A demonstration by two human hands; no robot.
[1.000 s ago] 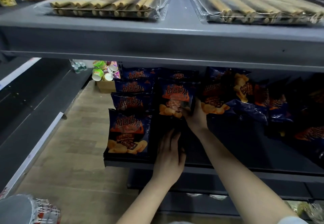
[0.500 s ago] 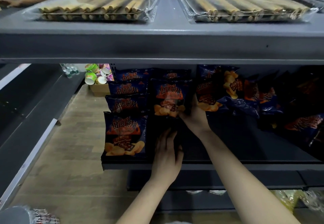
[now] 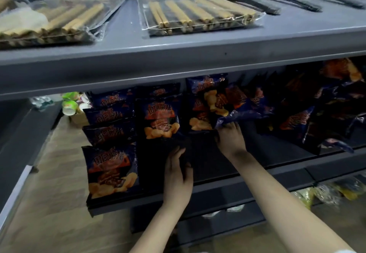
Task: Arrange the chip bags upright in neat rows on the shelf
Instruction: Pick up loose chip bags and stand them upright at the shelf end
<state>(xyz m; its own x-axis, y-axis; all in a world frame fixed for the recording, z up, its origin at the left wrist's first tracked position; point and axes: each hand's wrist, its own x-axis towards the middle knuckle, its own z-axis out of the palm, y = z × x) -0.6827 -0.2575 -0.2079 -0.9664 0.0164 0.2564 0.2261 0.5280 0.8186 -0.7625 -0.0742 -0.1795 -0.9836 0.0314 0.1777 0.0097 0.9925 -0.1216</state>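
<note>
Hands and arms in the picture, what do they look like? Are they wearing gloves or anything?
No gloves. The left hand and right hand are bare, with no rings, watch or bracelet in sight. The left forearm and right forearm are bare too. A bit of white cloth shows at the bottom right corner, maybe a sleeve edge.

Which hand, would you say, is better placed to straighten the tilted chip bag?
Right: the right hand grips the tilted chip bag by its lower edge; the left hand rests on the shelf.
</note>
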